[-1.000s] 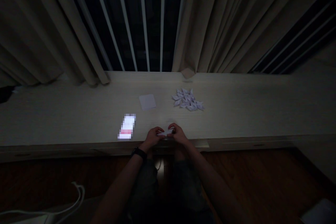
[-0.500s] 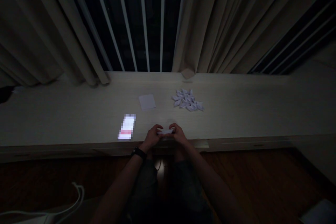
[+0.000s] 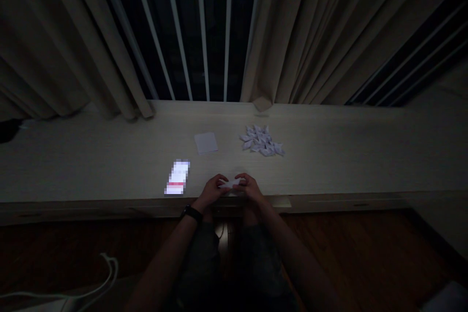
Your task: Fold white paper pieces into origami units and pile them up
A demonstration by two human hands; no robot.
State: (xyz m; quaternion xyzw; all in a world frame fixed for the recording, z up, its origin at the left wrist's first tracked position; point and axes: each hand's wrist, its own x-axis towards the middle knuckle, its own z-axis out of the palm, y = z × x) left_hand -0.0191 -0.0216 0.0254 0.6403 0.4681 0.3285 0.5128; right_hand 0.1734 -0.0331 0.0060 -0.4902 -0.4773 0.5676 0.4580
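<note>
A small folded piece of white paper [image 3: 230,184] is held between my two hands near the front edge of the tabletop. My left hand [image 3: 212,189] pinches its left end, with a dark watch on the wrist. At the right end, the fingers of my right hand [image 3: 249,186] close on the same paper. Its exact folds are too small and dim to make out. Beyond my hands lies a cluster of folded white paper boats [image 3: 262,140]. Left of them is a stack of square white paper sheets [image 3: 206,143].
A lit phone [image 3: 177,177], its screen blurred, lies left of my hands on the pale tabletop [image 3: 329,156]. Curtains [image 3: 292,34] and a barred window stand along the back. A white cable [image 3: 109,273] runs at the lower left.
The fingers of my right hand have shifted slightly inward along the folded paper, which now shows a different shape. The view has moved a little; the other things lie as before.
</note>
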